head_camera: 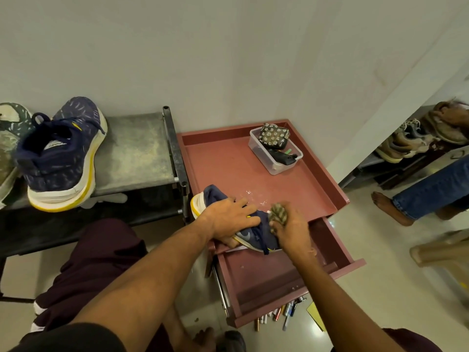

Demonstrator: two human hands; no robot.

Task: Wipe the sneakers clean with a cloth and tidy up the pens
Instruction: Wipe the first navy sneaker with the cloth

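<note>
Navy sneaker (250, 233) with white-and-yellow sole lying on its side at the near edge of the red tabletop (228, 161), just above the pulled-out drawer (269, 278). Left hand (228, 219) spread flat over the sneaker's heel half, fingers extended, thumb hooked under the sole edge, pinning it down. Right hand (291, 231) closed around a bunched, speckled cloth (279, 212), pressed against the sneaker's upper; slightly blurred. Matching navy sneaker (61, 153) resting on the grey shelf (134, 151) of the rack to the left, heel toward the camera, touching a greenish shoe (10, 138) at the frame edge. Clear plastic box (275, 149) at the far right of the tabletop, holding a daisy-print pouch (274, 135) and a dark object. Pens (279, 313) scattered on the floor below the drawer front, beside a yellow sheet (316, 315). Second person's bare foot (388, 208) and jeans leg to the right.
</note>
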